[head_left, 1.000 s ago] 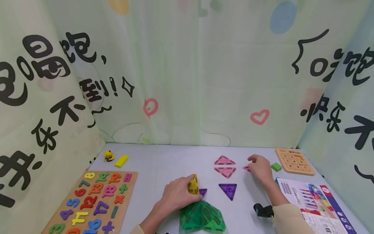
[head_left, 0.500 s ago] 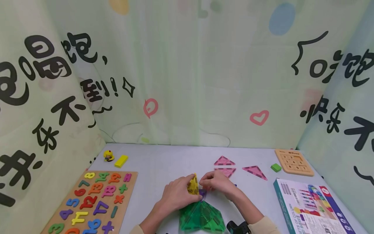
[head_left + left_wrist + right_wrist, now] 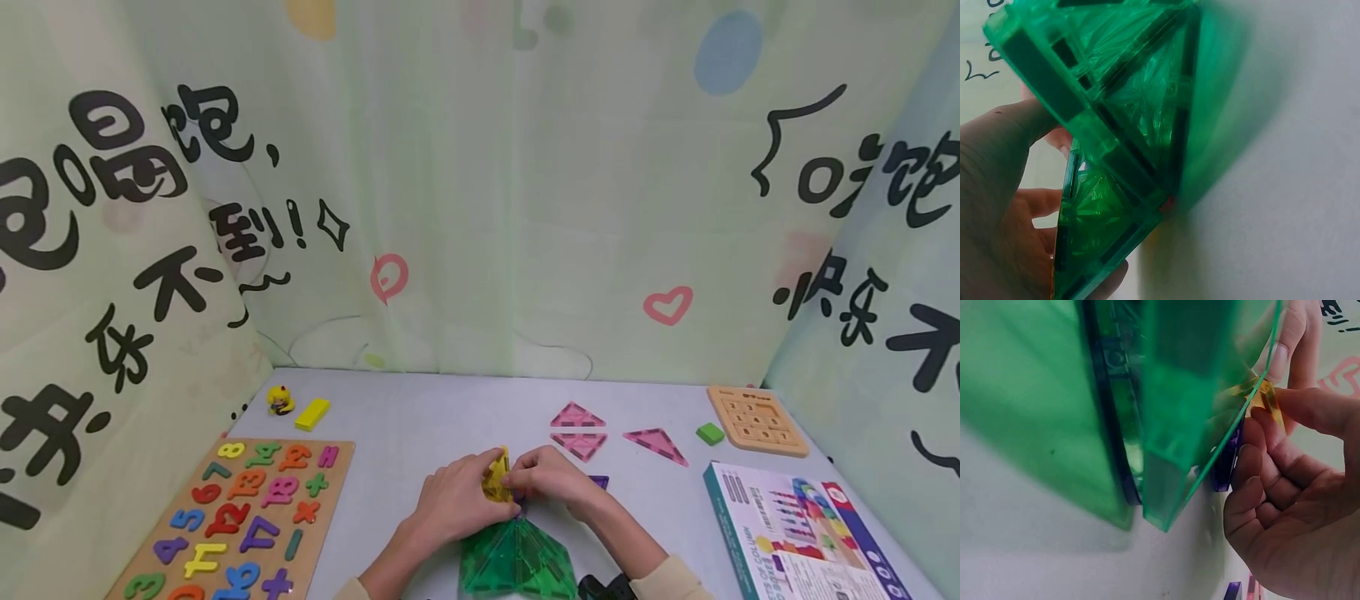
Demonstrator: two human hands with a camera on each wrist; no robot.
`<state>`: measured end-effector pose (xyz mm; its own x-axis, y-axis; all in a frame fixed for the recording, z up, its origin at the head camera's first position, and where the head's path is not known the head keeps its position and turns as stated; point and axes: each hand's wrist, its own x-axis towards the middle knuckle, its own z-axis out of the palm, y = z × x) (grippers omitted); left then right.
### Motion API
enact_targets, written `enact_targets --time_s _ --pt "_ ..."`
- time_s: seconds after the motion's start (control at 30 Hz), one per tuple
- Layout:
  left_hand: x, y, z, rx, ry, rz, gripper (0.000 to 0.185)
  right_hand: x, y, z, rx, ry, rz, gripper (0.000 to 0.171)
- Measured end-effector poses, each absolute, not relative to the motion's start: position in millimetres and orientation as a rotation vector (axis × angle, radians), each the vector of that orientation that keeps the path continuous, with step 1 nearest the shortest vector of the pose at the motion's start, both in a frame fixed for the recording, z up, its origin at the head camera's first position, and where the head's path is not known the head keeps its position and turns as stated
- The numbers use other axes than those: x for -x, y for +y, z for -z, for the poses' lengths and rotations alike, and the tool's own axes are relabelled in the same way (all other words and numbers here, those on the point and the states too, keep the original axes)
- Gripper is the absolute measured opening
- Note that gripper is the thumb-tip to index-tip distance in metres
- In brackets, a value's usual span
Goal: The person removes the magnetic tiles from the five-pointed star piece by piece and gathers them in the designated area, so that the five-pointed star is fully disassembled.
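Observation:
My left hand point(image 3: 453, 498) holds a translucent yellow magnetic tile point(image 3: 496, 482) upright just behind a green magnetic-tile structure point(image 3: 517, 562). Meeting it from the right, my right hand point(image 3: 553, 478) pinches the yellow tile's edge between thumb and index finger, as the right wrist view shows. A purple triangular tile point(image 3: 1229, 456) stands beside the right fingertips, behind the green tiles. Another purple tile point(image 3: 600, 481) lies mostly hidden behind the right hand. Green triangular tiles point(image 3: 1129, 94) hide much of the left fingers in the left wrist view.
Pink triangular tiles point(image 3: 579, 444) lie beyond the right hand, another pink tile point(image 3: 657, 444) farther right. A number board point(image 3: 341, 492) stands left, with a yellow block point(image 3: 312, 414) and small figure point(image 3: 280, 400) behind. At right are a box point(image 3: 787, 533), green block point(image 3: 709, 433) and wooden board point(image 3: 757, 421).
My right hand has left the pink tile at the right, which now lies by itself, and has come left to the yellow tile. The left hand has stayed in place.

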<state>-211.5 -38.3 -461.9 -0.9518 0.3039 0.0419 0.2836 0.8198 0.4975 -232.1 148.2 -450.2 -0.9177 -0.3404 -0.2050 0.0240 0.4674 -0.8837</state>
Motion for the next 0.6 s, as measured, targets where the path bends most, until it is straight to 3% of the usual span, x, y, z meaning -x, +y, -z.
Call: enact_targets --time_s 0.6 --pt "210.7 -39.3 459.0 -0.503 2.912 -0.792 0.085 234.8 150.1 453.1 0.259 2.296 1.488 0.023"
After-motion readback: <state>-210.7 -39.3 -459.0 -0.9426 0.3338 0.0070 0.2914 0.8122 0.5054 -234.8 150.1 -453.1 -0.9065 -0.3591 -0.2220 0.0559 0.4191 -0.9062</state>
